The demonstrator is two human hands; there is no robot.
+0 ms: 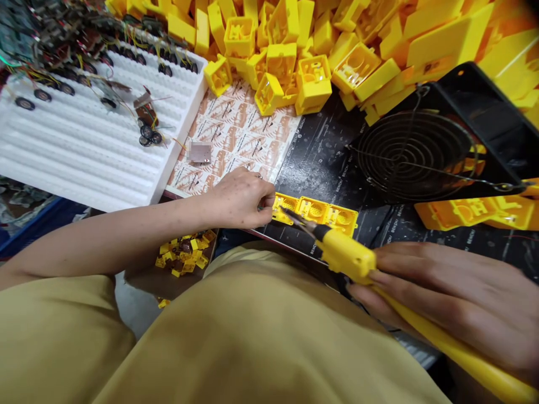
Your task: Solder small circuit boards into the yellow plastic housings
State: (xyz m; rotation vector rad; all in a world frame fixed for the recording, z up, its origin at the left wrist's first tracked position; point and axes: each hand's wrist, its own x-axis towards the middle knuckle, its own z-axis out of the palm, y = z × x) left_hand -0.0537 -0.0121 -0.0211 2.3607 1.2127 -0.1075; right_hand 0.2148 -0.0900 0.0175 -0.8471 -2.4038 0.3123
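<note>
My right hand (455, 303) is wrapped round a yellow soldering iron (347, 255) with a black collar and a thin dark tip. The tip points left and reaches over the leftmost of a row of open yellow plastic cases (314, 210) near the bench's front edge. Metal contacts and round perforated recesses show inside these cases. At the row's left end, my left hand (248, 196) is closed in a pinch against the case. Whatever its fingertips hold is hidden.
Yellow cases (280, 59) are heaped along the back. A black fan with a wire guard (415, 157) stands at right, more cases (475, 213) before it. At left, a white foam tray (84, 151) bears wired circuit boards and small round speakers (146, 133). Yellow pieces (185, 255) lie below the bench.
</note>
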